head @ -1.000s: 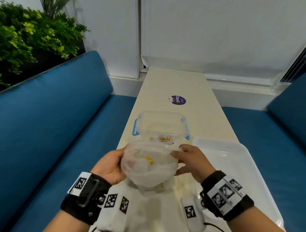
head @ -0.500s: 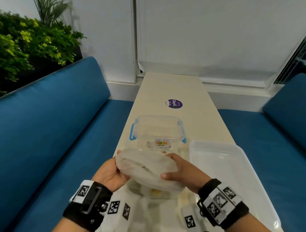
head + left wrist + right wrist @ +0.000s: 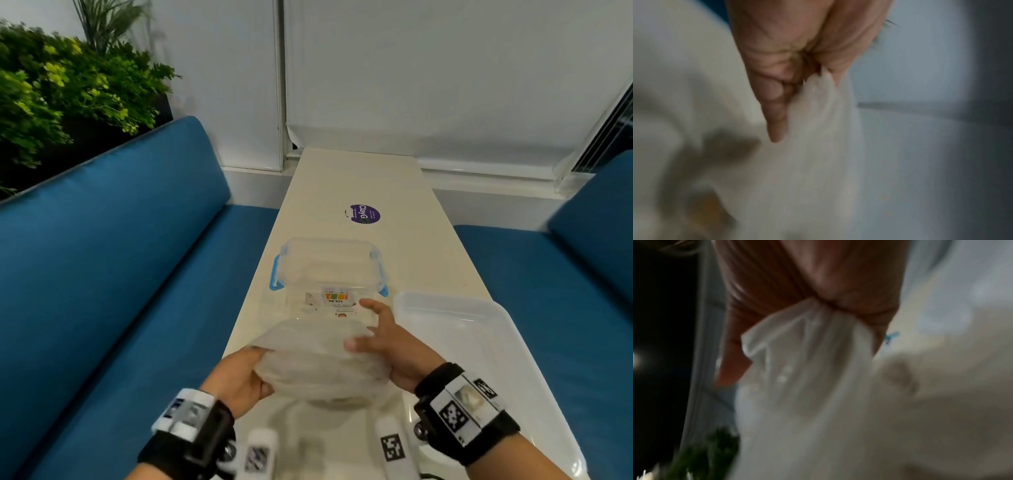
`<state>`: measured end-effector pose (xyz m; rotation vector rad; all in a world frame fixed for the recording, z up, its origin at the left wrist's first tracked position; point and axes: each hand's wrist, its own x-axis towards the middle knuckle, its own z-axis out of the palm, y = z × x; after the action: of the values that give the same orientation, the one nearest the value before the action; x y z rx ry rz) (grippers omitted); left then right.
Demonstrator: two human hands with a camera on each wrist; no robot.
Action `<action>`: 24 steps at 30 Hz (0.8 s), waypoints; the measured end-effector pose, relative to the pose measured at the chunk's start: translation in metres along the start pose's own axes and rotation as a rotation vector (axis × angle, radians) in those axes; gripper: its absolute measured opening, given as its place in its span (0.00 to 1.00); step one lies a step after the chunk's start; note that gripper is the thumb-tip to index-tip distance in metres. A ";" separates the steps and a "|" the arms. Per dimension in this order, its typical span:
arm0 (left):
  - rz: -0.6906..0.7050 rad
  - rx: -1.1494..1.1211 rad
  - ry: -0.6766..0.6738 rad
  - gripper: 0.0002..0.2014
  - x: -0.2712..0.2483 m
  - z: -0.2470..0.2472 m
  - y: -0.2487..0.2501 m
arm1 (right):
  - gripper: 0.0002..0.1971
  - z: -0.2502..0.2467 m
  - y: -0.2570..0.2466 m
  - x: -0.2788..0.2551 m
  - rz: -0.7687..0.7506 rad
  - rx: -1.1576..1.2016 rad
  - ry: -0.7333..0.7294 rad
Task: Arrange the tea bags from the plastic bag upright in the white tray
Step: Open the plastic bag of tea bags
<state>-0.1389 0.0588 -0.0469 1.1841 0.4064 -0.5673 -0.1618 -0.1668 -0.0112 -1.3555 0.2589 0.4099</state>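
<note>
A translucent plastic bag [image 3: 318,366] hangs between both hands just above the near end of the table. My left hand [image 3: 251,368] grips its left edge, and the fingers pinch a fold of the plastic bag [image 3: 813,100] in the left wrist view. My right hand [image 3: 371,339] pinches the right edge with thumb on top and index finger stretched out. The bunched plastic bag [image 3: 801,344] sits in that hand's grip. The tea bags inside are too blurred to make out. The white tray [image 3: 493,329] lies flat to the right of the bag, with nothing visible in it.
A clear lidded container [image 3: 329,267] with blue latches stands just behind the bag. A purple sticker [image 3: 364,214] lies farther along the narrow cream table [image 3: 352,178]. Blue sofas [image 3: 120,274] flank the table, and a green plant [image 3: 61,89] is at the far left.
The bag stood upright with a yellow tag showing; it now lies flatter and lower between the hands. The tag is out of sight, and the right index finger has lifted off.
</note>
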 end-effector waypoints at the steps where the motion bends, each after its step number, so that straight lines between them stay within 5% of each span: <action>1: -0.069 -0.163 -0.004 0.12 0.001 -0.003 0.006 | 0.49 -0.002 0.002 -0.002 -0.047 -0.244 -0.002; 4: -0.124 -0.300 -0.023 0.13 0.003 -0.002 0.016 | 0.24 -0.001 0.016 -0.004 -0.250 -0.642 0.022; 6: -0.150 -0.298 -0.080 0.13 0.001 0.008 0.017 | 0.07 0.009 0.022 -0.001 -0.355 -0.759 0.186; 8: -0.189 -0.263 -0.161 0.12 -0.001 0.013 0.013 | 0.07 0.013 0.027 0.005 -0.363 -0.757 0.312; 10: -0.186 -0.222 -0.244 0.13 0.002 0.007 0.005 | 0.11 0.011 0.024 0.013 -0.190 -0.410 0.371; 13: -0.102 -0.088 -0.316 0.29 0.010 -0.014 -0.009 | 0.14 0.001 0.016 0.024 0.170 0.418 0.262; 15: -0.106 0.043 -0.305 0.35 0.012 -0.020 -0.018 | 0.17 0.000 0.014 0.027 0.301 0.684 0.187; 16: -0.096 0.101 -0.282 0.30 0.011 -0.020 -0.022 | 0.17 0.000 0.014 0.028 0.326 0.708 0.154; 19: -0.052 0.191 -0.113 0.10 0.013 -0.018 -0.025 | 0.19 0.003 0.012 0.020 0.289 0.584 0.051; 24: -0.194 -0.212 -0.082 0.18 0.007 -0.009 0.005 | 0.33 0.008 0.016 -0.010 0.029 -0.431 0.003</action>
<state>-0.1304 0.0669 -0.0501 0.9204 0.5015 -0.7199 -0.1776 -0.1575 -0.0195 -1.7757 0.1990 0.5065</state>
